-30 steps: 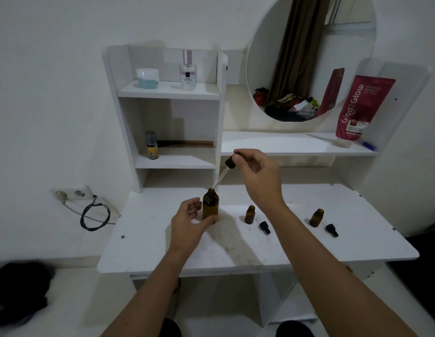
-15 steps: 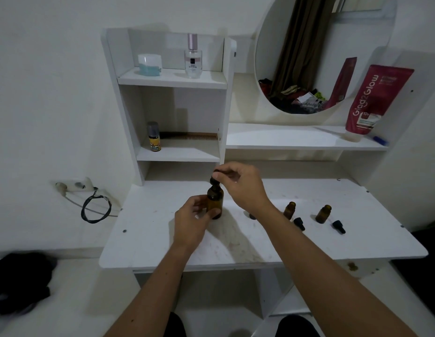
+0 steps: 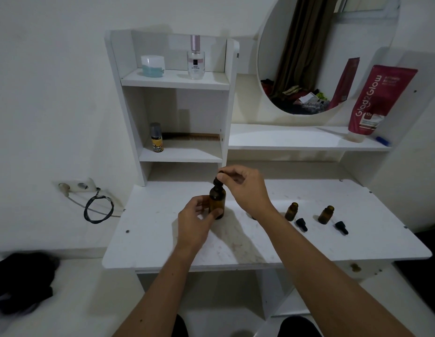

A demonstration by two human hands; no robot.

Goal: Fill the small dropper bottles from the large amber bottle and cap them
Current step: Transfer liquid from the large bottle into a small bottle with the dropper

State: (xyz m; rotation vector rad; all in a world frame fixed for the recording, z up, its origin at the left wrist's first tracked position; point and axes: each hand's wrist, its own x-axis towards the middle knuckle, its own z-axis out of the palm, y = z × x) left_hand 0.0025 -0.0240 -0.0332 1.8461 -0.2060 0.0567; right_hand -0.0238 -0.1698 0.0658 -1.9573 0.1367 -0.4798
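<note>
The big amber bottle [image 3: 217,201] stands upright near the middle of the white table [image 3: 162,239]. The left hand [image 3: 195,222] curls around its lower part and holds it. The right hand [image 3: 245,190] pinches the black dropper top [image 3: 217,180], which sits on the bottle's neck. To the right stand two small amber bottles [image 3: 291,211] [image 3: 326,214], both open. A black dropper cap [image 3: 301,224] [image 3: 341,227] lies just beside each one.

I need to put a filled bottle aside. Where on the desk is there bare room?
The desk is bare left of the large amber bottle and along its near edge. It is crowded right, around the small bottles and caps.
</note>
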